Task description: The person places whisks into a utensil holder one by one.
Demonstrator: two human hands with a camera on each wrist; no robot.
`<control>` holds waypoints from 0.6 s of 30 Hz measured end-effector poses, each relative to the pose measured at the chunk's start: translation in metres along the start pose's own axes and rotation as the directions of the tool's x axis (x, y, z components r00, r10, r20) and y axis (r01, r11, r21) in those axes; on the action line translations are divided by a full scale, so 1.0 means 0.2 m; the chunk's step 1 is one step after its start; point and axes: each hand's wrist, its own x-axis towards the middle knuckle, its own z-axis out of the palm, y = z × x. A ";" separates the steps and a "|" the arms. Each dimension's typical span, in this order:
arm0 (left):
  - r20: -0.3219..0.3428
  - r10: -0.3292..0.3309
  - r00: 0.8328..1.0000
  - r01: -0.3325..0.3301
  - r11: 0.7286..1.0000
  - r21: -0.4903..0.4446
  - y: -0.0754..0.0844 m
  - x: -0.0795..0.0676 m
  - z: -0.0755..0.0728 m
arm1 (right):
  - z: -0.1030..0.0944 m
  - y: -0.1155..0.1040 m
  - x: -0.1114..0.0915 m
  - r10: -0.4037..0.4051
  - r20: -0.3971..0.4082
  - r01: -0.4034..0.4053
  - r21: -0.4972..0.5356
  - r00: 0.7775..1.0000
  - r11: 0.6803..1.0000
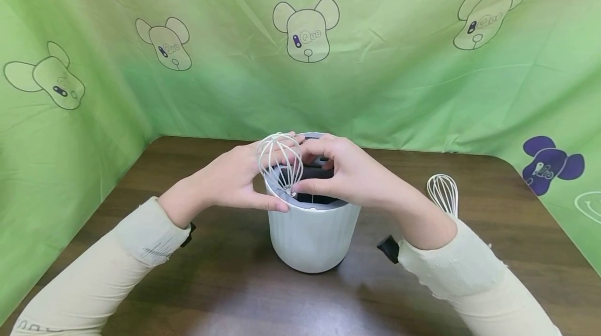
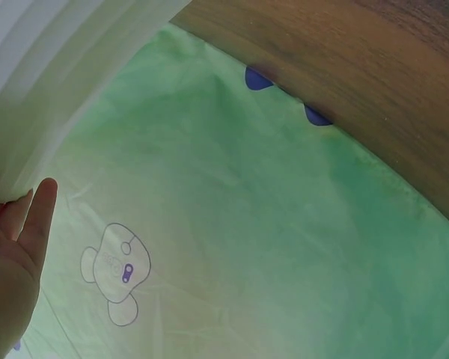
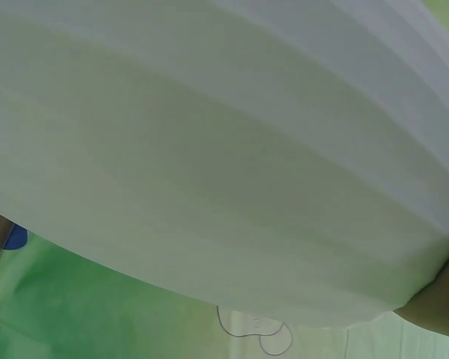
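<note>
A white ribbed utensil holder (image 1: 312,239) with a grey inner rim stands upright mid-table. One whisk (image 1: 280,156) is in it, wire head up, at the left of the mouth; its handle is hidden. My left hand (image 1: 232,177) spans the holder's left side, fingers stretched along the far rim behind the whisk, thumb on the near rim. In the left wrist view its fingers (image 2: 37,221) lie straight beside the ribbed wall. Over the dark opening, my right hand (image 1: 354,171) bends its fingers inward, thumb tip beside the whisk's neck; whether it pinches anything is unclear.
A second whisk (image 1: 443,192) lies on the brown table (image 1: 225,278) at the right, partly covered by my right forearm. Green printed cloth (image 1: 394,101) hangs behind the table and along both sides. The holder's wall fills most of the right wrist view.
</note>
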 end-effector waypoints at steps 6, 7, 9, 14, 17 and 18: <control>0.007 -0.021 1.000 0.021 1.000 0.006 0.00 0.00 0.01 | 0.00 0.01 -0.02 0.013 -0.030 -0.014 -0.021 0.999 1.000; 0.010 -0.025 1.000 0.025 1.000 0.005 0.00 -0.01 0.01 | 0.00 0.01 -0.03 0.014 -0.036 -0.015 -0.027 0.999 1.000; 0.012 -0.027 1.000 0.027 1.000 -0.001 0.00 -0.01 0.01 | 0.00 0.01 -0.04 0.007 -0.052 -0.009 -0.049 0.999 0.999; 0.008 -0.021 1.000 0.021 1.000 -0.017 0.00 0.00 0.01 | -0.02 0.01 -0.08 -0.055 -0.047 0.053 -0.041 0.997 0.998; 0.011 -0.022 1.000 0.023 1.000 -0.015 0.00 0.00 0.01 | -0.03 0.02 -0.10 -0.109 -0.014 0.108 -0.046 0.994 0.993; 0.013 -0.025 1.000 0.026 1.000 -0.013 0.00 -0.01 0.01 | -0.03 0.02 -0.11 -0.125 -0.003 0.124 -0.054 0.992 0.991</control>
